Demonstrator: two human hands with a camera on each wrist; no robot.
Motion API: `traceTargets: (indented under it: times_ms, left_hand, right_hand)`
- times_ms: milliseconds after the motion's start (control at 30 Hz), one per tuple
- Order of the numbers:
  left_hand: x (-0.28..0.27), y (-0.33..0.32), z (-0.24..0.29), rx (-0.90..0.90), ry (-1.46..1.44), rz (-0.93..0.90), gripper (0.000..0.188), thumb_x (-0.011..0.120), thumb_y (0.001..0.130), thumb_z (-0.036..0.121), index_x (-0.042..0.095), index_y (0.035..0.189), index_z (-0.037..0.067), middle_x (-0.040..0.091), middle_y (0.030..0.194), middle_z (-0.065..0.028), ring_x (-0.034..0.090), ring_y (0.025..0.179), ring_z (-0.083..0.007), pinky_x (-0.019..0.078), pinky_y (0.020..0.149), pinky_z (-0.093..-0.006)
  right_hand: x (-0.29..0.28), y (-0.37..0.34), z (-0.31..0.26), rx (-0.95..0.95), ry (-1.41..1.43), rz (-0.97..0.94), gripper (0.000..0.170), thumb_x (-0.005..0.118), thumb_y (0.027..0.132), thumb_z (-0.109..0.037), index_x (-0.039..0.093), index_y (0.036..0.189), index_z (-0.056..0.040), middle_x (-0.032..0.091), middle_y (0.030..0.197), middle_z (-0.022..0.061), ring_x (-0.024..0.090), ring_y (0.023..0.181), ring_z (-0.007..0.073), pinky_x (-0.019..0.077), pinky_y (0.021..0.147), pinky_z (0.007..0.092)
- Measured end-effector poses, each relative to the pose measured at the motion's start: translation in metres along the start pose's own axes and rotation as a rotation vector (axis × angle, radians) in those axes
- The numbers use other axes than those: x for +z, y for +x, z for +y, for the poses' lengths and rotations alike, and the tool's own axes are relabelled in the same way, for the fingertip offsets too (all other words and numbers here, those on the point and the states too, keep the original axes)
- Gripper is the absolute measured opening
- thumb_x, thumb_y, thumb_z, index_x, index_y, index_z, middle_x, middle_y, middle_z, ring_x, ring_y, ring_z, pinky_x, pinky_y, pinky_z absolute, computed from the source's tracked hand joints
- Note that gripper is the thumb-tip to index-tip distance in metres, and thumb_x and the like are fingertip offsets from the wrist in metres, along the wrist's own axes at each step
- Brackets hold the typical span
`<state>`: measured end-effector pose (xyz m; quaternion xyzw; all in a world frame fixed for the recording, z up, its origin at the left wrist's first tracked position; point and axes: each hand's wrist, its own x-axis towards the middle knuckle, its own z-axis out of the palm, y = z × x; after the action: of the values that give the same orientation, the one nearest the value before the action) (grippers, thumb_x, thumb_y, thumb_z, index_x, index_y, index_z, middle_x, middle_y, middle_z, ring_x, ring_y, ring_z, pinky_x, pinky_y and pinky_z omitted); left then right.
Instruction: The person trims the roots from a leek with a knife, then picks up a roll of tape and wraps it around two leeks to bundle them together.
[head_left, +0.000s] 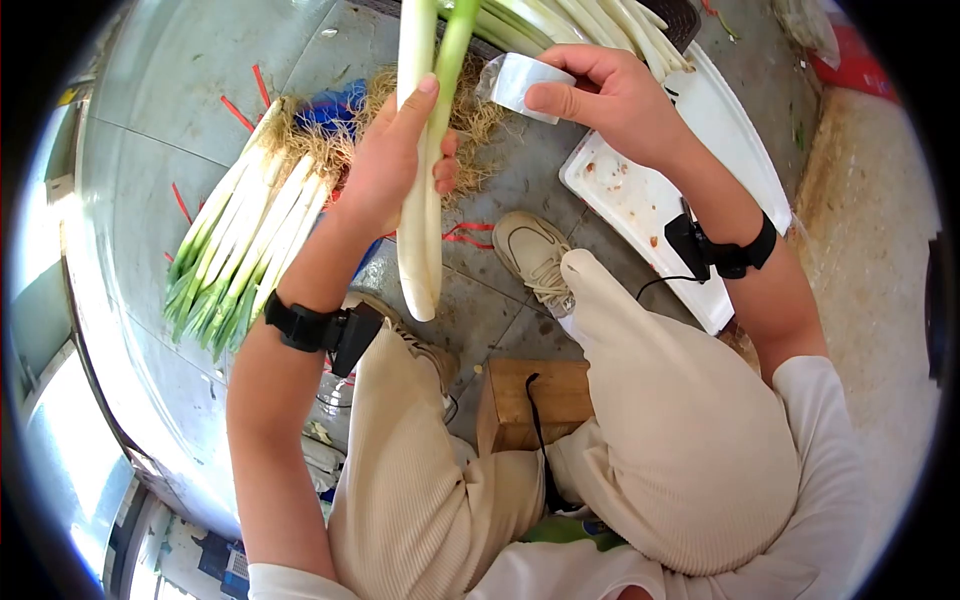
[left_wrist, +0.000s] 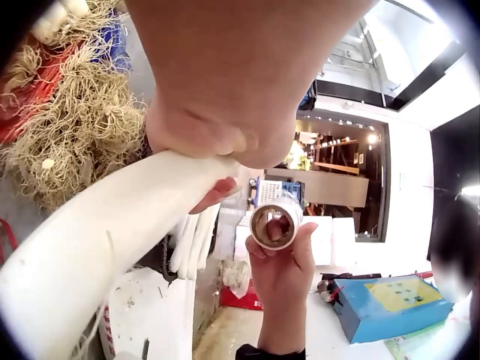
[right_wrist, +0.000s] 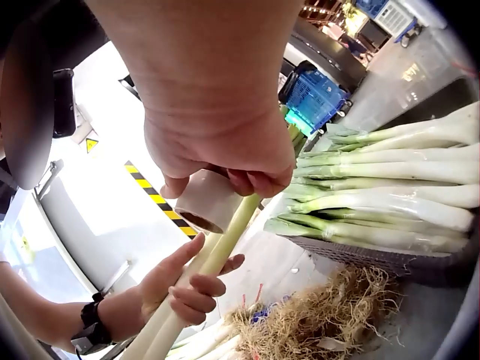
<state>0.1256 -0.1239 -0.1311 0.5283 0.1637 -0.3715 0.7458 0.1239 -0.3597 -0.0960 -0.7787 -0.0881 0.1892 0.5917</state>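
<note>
In the head view my left hand (head_left: pixel 400 160) grips two peeled leeks (head_left: pixel 415 245) side by side, thumb laid along them. Their white ends point down toward my knees and the green parts run up out of the frame. My right hand (head_left: pixel 630 105) holds a roll of tape (head_left: pixel 528 86) between thumb and fingers, just right of the leeks. From the left wrist, the tape roll (left_wrist: pixel 274 225) shows its hollow core, with a finger inside it. The right wrist view has the tape roll (right_wrist: pixel 206 201) close over the leeks, overlapping them.
Unpeeled leeks (head_left: pixel 245 225) with shaggy roots (right_wrist: pixel 322 315) lie on the tiled floor at left, among red ties. A dark crate (right_wrist: pixel 375 259) holds many cleaned leeks (right_wrist: pixel 397 176). A white tray (head_left: pixel 640 215) stands at right, a wooden block (head_left: pixel 520 400) between my legs.
</note>
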Motion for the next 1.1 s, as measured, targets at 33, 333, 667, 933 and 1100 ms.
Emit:
traceTargets:
  times_ms: [33, 333, 667, 933, 1100]
  left_hand:
    - [0.001, 0.001, -0.002, 0.025, 0.014, -0.005, 0.048, 0.055, 0.098, 0.054, 0.045, 0.111, 0.009, 0.052, 0.076, -0.0055, 0.048, 0.054, -0.0131, 0.0420, 0.049, -0.0285]
    - [0.001, 0.006, -0.013, 0.167, 0.262, -0.012, 0.063, 0.030, 0.100, 0.067, 0.051, 0.103, 0.007, 0.054, 0.071, -0.0052, 0.050, 0.051, -0.0133, 0.0427, 0.048, -0.0290]
    - [0.007, 0.001, -0.015, 0.158, 0.343, 0.063, 0.068, 0.035, 0.100, 0.066, 0.054, 0.120, 0.004, 0.054, 0.073, -0.0051, 0.050, 0.052, -0.0096, 0.0429, 0.047, -0.0258]
    - [0.006, 0.001, -0.018, 0.109, 0.279, 0.022, 0.056, 0.038, 0.103, 0.060, 0.051, 0.112, 0.007, 0.052, 0.069, -0.0043, 0.047, 0.048, -0.0119, 0.0417, 0.046, -0.0278]
    - [0.001, -0.003, -0.017, 0.071, 0.110, -0.065, 0.054, 0.043, 0.102, 0.057, 0.048, 0.117, 0.006, 0.050, 0.070, -0.0042, 0.046, 0.050, -0.0127, 0.0422, 0.047, -0.0284]
  right_hand:
    - [0.001, 0.001, -0.004, -0.009, -0.006, 0.000, 0.031, 0.074, 0.091, -0.030, 0.069, 0.106, -0.0030, 0.056, 0.080, -0.0079, 0.045, 0.071, 0.0010, 0.0368, 0.062, 0.0207]
    - [0.006, 0.020, -0.020, -0.033, -0.140, -0.017, 0.031, 0.068, 0.096, -0.031, 0.069, 0.107, -0.0018, 0.054, 0.078, -0.0065, 0.044, 0.069, 0.0032, 0.0355, 0.061, 0.0225]
    - [0.019, 0.034, -0.028, -0.100, -0.394, 0.134, 0.047, 0.066, 0.090, -0.048, 0.074, 0.098, -0.0025, 0.063, 0.066, 0.0074, 0.056, 0.056, 0.0176, 0.0422, 0.056, 0.0329]
    - [0.003, 0.036, -0.007, -0.024, -0.197, 0.196, 0.044, 0.062, 0.093, -0.047, 0.073, 0.102, -0.0050, 0.065, 0.073, 0.0031, 0.060, 0.065, 0.0129, 0.0433, 0.058, 0.0283]
    - [-0.019, 0.027, 0.004, 0.181, 0.384, 0.168, 0.051, 0.054, 0.100, -0.049, 0.066, 0.120, -0.0038, 0.064, 0.081, -0.0012, 0.057, 0.068, 0.0048, 0.0435, 0.060, 0.0199]
